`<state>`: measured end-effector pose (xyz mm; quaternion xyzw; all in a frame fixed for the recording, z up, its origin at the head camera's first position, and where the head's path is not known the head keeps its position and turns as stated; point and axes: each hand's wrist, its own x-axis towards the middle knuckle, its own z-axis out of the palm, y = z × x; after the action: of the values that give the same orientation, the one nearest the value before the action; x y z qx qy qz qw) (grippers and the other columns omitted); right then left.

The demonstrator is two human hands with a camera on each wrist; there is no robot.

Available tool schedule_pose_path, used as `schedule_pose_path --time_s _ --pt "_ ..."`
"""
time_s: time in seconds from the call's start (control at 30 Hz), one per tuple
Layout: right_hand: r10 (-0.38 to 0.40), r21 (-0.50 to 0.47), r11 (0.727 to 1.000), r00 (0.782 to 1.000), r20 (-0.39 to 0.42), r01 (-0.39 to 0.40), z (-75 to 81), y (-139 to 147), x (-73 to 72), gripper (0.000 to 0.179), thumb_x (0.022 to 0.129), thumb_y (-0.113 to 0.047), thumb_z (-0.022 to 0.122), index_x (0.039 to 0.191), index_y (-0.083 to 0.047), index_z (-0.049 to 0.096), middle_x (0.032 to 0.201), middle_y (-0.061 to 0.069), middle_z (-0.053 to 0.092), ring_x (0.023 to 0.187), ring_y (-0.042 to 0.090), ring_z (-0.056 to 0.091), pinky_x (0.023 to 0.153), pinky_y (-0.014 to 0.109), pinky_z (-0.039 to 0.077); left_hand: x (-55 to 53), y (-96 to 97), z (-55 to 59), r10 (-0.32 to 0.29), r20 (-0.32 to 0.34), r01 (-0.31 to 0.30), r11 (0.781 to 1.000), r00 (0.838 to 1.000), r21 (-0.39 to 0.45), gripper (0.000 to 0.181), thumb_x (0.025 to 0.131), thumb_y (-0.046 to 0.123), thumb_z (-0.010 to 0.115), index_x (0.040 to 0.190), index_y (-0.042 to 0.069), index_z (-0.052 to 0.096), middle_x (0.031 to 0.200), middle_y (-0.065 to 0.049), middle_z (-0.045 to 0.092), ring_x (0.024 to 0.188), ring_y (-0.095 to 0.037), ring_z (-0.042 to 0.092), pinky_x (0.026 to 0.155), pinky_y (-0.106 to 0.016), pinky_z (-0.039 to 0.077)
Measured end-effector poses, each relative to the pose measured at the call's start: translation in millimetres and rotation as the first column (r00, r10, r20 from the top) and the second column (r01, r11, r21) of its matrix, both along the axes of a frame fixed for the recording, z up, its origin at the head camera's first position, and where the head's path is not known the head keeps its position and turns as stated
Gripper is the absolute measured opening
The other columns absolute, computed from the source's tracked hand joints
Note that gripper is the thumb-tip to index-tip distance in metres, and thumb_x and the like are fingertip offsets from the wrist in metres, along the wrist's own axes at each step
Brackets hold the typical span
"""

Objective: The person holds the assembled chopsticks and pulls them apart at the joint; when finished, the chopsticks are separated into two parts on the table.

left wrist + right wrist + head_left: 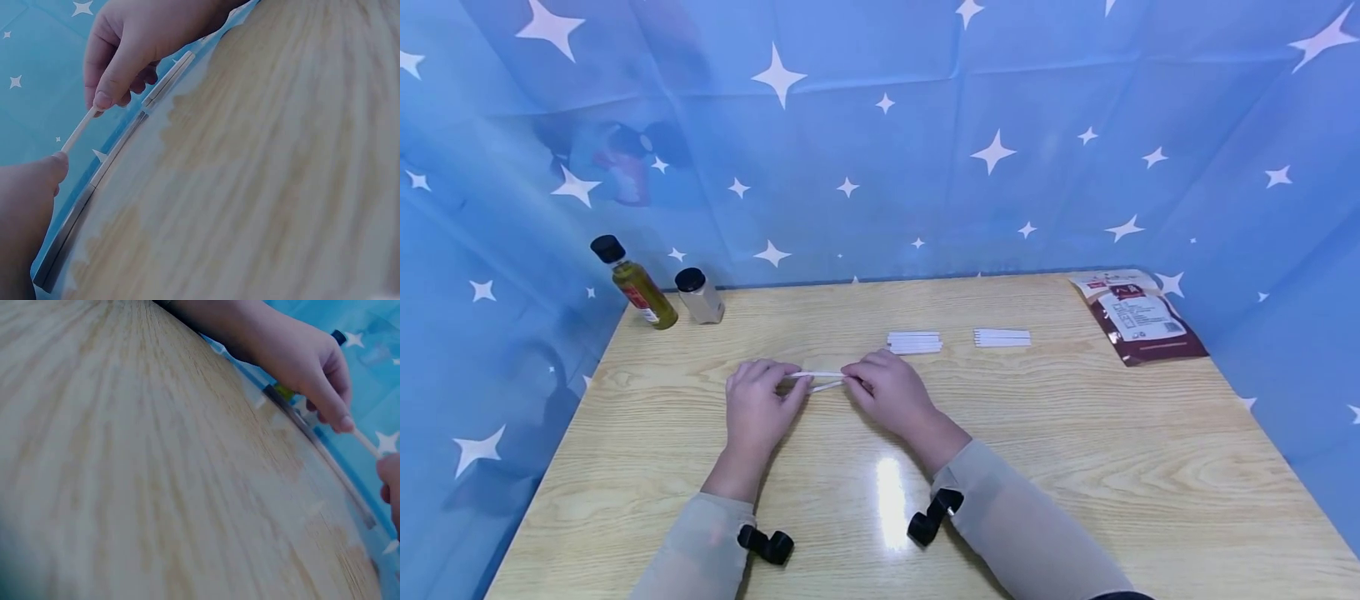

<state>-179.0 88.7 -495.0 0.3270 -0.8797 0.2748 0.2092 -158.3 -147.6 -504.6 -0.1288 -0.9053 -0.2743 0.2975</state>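
Note:
Both hands hold a thin white stick (817, 374) between them, slightly above the table. My left hand (758, 402) pinches its left end between thumb and fingers. The right end is pinched by my right hand (887, 387). Below it a second white strip (826, 387) shows between the hands, partly hidden by the left thumb. In the left wrist view, my left hand (25, 206) is at the lower left and the right hand (140, 44) above. The right wrist view has the left hand (306, 356) at the top and part of the right hand (390, 481) at the edge.
Two groups of white sticks, one (914, 342) just beyond the right hand and another (1002, 337) farther right, lie on the wooden table (1075, 467). An oil bottle (643, 292) and a black-capped jar (700, 298) stand back left. A maroon pouch (1142, 321) lies back right.

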Motion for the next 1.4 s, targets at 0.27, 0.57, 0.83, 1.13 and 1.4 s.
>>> schedule_pose_path --time_s 0.27,0.57,0.83,1.13,1.4 --pt "0.003 -0.036 0.999 0.998 -0.070 -0.005 0.8 6.7 -1.3 0.006 0.096 -0.019 0.080 0.097 -0.013 0.083 0.089 -0.003 0.076 0.086 0.017 0.069 0.088 0.036 0.057 -0.9 6.3 3.1 -0.038 -0.032 0.037 0.999 0.999 -0.025 0.022 0.086 0.027 0.091 0.094 0.008 0.082 0.092 -0.008 0.076 0.087 -0.033 0.067 0.075 -0.050 0.046" --pt "-0.019 -0.036 0.999 0.998 -0.065 0.016 0.8 12.7 -1.0 0.007 0.096 -0.020 0.082 0.096 -0.013 0.083 0.087 -0.003 0.075 0.084 0.016 0.069 0.089 0.036 0.057 -1.7 10.9 5.5 -0.077 -0.034 0.076 0.997 0.996 -0.025 0.016 0.088 0.021 0.090 0.096 0.009 0.083 0.092 -0.008 0.076 0.086 -0.033 0.067 0.073 -0.051 0.047" --pt "-0.022 -0.075 0.997 0.996 -0.082 0.016 -0.5 15.9 -0.1 0.008 0.095 -0.019 0.084 0.096 -0.011 0.083 0.086 -0.002 0.074 0.082 0.019 0.066 0.083 0.037 0.057 -1.0 14.6 7.1 -0.059 0.031 0.060 0.997 0.998 -0.049 0.011 0.094 0.020 0.085 0.101 0.011 0.083 0.097 -0.007 0.077 0.093 -0.032 0.068 0.078 -0.049 0.047" --pt "-0.026 -0.059 0.998 0.998 -0.057 0.022 0.6 27.7 5.0 0.004 0.095 -0.016 0.083 0.096 -0.012 0.083 0.083 -0.004 0.072 0.077 0.016 0.062 0.076 0.034 0.054 -0.4 24.3 4.8 -0.061 0.053 0.065 0.993 0.997 -0.093 0.008 0.096 0.020 0.082 0.101 0.013 0.083 0.097 -0.004 0.078 0.095 -0.030 0.068 0.082 -0.050 0.047" --pt "-0.018 -0.074 0.997 0.998 -0.062 0.013 -0.6 39.6 7.2 0.005 0.094 -0.015 0.083 0.097 -0.011 0.083 0.088 -0.002 0.075 0.083 0.018 0.067 0.080 0.037 0.056 0.9 34.9 2.6 -0.064 0.043 0.068 0.993 0.997 -0.099 0.008 0.095 0.021 0.083 0.099 0.014 0.083 0.095 -0.003 0.077 0.092 -0.029 0.068 0.078 -0.048 0.046"
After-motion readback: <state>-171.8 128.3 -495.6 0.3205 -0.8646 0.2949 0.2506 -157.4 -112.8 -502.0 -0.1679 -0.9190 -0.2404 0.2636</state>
